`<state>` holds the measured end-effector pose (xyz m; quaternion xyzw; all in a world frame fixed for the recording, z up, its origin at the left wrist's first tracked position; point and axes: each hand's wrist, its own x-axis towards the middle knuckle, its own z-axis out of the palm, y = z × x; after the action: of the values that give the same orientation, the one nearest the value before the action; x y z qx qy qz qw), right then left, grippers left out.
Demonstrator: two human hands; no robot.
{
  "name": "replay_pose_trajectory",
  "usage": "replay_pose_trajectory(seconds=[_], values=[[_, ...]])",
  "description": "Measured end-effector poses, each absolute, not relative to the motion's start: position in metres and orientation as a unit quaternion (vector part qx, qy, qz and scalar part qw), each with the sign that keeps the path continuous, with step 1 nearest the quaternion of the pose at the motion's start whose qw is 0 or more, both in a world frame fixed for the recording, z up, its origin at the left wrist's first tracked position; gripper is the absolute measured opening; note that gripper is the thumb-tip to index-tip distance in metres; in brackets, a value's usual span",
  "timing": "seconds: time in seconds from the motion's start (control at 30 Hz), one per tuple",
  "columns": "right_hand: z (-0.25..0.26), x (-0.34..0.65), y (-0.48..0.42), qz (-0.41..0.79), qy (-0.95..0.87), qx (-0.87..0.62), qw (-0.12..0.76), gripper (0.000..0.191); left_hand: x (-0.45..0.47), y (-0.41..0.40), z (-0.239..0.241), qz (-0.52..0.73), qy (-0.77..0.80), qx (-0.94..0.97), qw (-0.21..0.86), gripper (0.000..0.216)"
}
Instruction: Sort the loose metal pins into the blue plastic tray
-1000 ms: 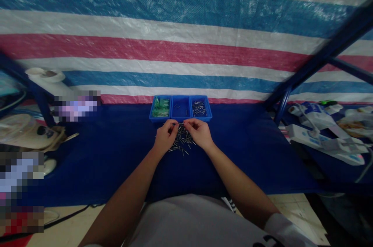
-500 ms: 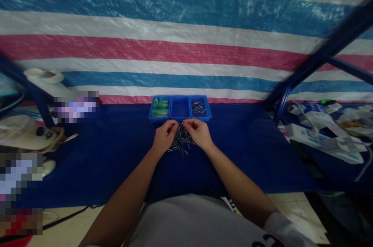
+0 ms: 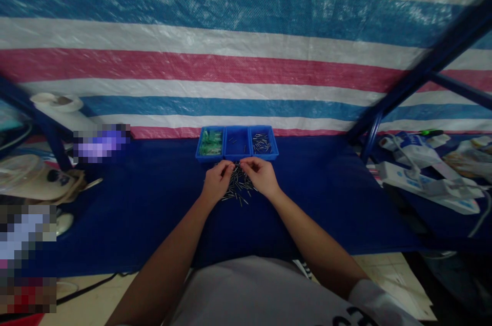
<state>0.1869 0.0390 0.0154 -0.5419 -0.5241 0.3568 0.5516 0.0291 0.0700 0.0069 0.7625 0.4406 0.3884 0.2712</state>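
My left hand [image 3: 217, 180] and my right hand [image 3: 262, 176] meet with pinched fingertips over the far part of a loose pile of thin metal pins [image 3: 239, 185]. Whatever sits between the fingertips is too small to make out. The pile lies on a dark blue cloth [image 3: 154, 203]. Just beyond my fingers stands a blue three-part tray [image 3: 237, 158]. Its left compartment holds green-tinted clear pieces [image 3: 211, 141], the middle one a few pins, and the right one several metal pins [image 3: 263, 143].
A striped plastic sheet [image 3: 246, 69] hangs behind the surface. On the right lie a white power strip [image 3: 426, 187] and plastic bags, beyond a blue metal frame post [image 3: 372, 134]. At left are a white cylindrical object [image 3: 63, 110] and a beige container [image 3: 31, 177].
My hands stay pinched together over the pile, with only a very slight shift of the fingertips. The tray and pins look the same.
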Motion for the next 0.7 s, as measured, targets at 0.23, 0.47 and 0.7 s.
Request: replay_pose_trajectory(seconds=[0.23, 0.47, 0.7], values=[[0.0153, 0.1872, 0.0394, 0.360, -0.522, -0.543, 0.550, 0.020, 0.0316, 0.0692, 0.0055, 0.388, 0.445, 0.737, 0.329, 0.026], [0.0170, 0.1861, 0.0383, 0.372, -0.524, -0.535, 0.549, 0.020, 0.0314, 0.0692, 0.0070, 0.399, 0.437, 0.750, 0.296, 0.020], [0.0174, 0.1846, 0.0374, 0.375, -0.522, -0.536, 0.548, 0.018, 0.0283, 0.0699, 0.0076, 0.374, 0.444, 0.767, 0.274, 0.031]])
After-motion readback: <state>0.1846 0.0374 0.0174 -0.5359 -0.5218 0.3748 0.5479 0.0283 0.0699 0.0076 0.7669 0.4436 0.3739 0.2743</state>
